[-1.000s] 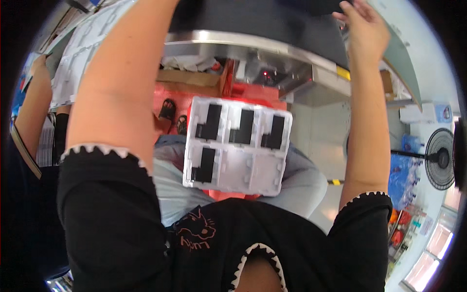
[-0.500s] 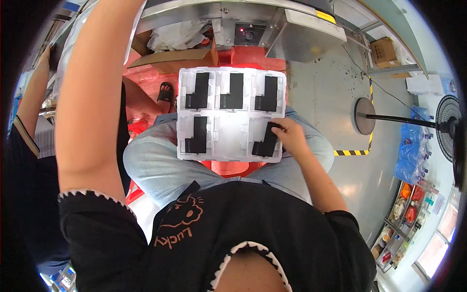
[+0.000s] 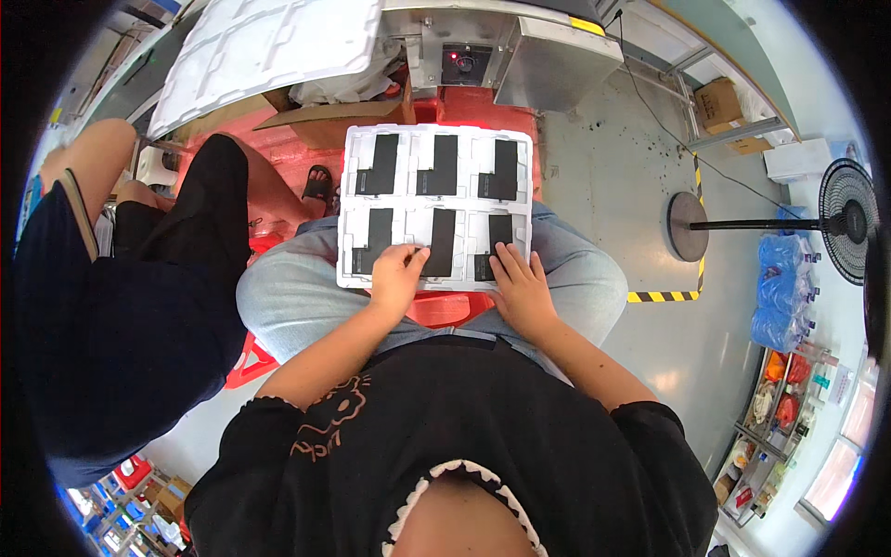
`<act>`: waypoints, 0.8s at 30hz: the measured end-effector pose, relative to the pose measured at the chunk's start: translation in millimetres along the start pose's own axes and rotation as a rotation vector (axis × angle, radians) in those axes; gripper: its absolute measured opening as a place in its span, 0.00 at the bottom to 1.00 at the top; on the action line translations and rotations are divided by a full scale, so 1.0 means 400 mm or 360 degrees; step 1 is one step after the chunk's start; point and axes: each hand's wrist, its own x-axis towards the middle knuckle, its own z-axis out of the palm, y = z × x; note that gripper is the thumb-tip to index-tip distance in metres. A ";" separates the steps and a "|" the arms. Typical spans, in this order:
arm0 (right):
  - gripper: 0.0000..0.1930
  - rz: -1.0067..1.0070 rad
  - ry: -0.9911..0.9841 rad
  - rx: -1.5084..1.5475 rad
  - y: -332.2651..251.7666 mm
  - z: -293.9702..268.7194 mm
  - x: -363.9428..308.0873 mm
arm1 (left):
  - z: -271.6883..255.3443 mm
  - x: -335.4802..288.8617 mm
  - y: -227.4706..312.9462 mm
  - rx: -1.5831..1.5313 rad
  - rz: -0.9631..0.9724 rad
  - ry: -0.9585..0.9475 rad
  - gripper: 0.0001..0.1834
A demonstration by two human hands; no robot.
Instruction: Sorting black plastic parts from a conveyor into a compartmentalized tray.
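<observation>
A white tray [image 3: 404, 206] with several compartments rests across my lap. Each compartment has a flat black L-shaped piece in it, resembling a battery pack. My left hand [image 3: 397, 277] is closed in a pinch at the left edge of the near middle black piece [image 3: 443, 239], covering that piece's lower left part. With fingers stretched out, my right hand [image 3: 522, 283] lies over the right side of the near right black piece [image 3: 499, 228]. The near left black piece [image 3: 376, 237] and the far row, including the far middle black piece [image 3: 445, 162], are untouched.
Beyond the tray stands a metal bench with a control box [image 3: 464, 65] and a cardboard box [image 3: 339, 125] under it. A large white tray [image 3: 269, 56] is at the upper left. A person [image 3: 139, 325] sits close on my left. To the right stands a fan [image 3: 846, 219].
My left arm has come down from the upper left to the tray. The near middle compartment now has a black piece. The near right piece has straightened, and my right hand has flattened over it.
</observation>
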 end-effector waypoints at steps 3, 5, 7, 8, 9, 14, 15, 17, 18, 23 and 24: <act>0.26 0.0137 0.0026 0.0093 -0.006 -0.021 0.001 | -0.015 0.008 0.047 0.0752 0.0308 -0.0166 0.16; 0.25 0.0184 0.0139 0.0179 -0.008 -0.035 0.008 | -0.039 0.019 0.067 0.1137 0.0189 -0.0398 0.19; 0.23 0.0228 0.0240 0.0270 -0.012 -0.061 0.021 | -0.047 0.013 0.061 0.1187 0.0310 -0.0250 0.21; 0.22 0.0206 0.0390 0.0419 -0.011 -0.086 0.039 | -0.050 0.004 0.061 0.1243 0.0423 -0.0115 0.24; 0.21 0.0183 0.0538 0.0569 -0.010 -0.115 0.059 | -0.055 -0.007 0.066 0.1256 0.0491 -0.0220 0.29; 0.20 0.0002 0.1048 0.0679 -0.021 -0.296 0.214 | -0.040 -0.012 0.031 0.1257 0.0538 -0.0159 0.30; 0.19 -0.0014 0.1137 0.0752 -0.022 -0.323 0.240 | -0.039 -0.001 0.040 0.1307 0.0462 -0.0242 0.31; 0.19 0.0179 0.1130 0.1020 -0.031 -0.379 0.280 | -0.042 0.011 0.064 0.1355 0.0386 -0.0310 0.32; 0.20 0.0390 0.1113 0.1280 -0.031 -0.403 0.297 | -0.041 0.014 0.079 0.1315 0.0312 -0.0324 0.33; 0.28 0.0748 0.0943 0.2263 0.003 -0.476 0.403 | -0.074 0.032 0.066 0.1083 0.0191 -0.0093 0.30; 0.30 0.0929 0.0740 0.2534 0.004 -0.489 0.421 | -0.100 0.056 0.069 0.0702 0.0118 -0.0033 0.27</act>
